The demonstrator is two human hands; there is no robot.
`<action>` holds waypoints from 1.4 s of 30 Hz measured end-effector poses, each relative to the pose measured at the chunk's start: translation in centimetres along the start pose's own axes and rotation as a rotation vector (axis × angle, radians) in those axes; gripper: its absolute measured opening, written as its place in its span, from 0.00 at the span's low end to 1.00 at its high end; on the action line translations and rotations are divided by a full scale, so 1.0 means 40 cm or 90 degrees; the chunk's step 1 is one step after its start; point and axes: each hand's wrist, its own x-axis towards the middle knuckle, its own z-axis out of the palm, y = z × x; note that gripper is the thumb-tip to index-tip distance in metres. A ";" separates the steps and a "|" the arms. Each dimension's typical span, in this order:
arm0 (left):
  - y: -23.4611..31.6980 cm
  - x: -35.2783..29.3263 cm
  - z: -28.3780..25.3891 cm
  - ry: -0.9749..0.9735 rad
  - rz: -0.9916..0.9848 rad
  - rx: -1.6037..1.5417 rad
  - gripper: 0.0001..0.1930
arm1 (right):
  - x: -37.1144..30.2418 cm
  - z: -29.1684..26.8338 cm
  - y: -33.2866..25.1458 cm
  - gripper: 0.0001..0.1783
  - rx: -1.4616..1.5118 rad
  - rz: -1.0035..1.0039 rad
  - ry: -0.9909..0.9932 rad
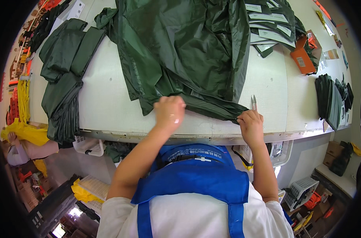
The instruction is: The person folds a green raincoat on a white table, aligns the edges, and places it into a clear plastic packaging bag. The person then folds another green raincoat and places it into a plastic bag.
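A dark green rain garment (180, 43) of thin shiny fabric lies spread over the white table, its top running out of the picture. Along its near edge a narrow strip with what looks like a zipper is bunched up. My left hand (169, 113) is closed on this near edge, left of the middle; its fingertips are partly hidden. At the strip's right end, my right hand (252, 123) pinches the corner between thumb and fingers. A pair of small metal snips (254, 102) lies just beyond my right hand.
Folded dark green garments (63, 71) lie at the left, several green packs with white labels (272, 23) at the far right. Farther right are an orange box (303, 57) and a dark folded pile (329, 101). Another person's hand (13, 137) is by yellow fabric (25, 133).
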 end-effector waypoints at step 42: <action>-0.088 0.147 -0.187 -0.013 -0.220 -1.121 0.27 | 0.460 -0.162 -0.235 0.59 0.197 -0.373 -0.281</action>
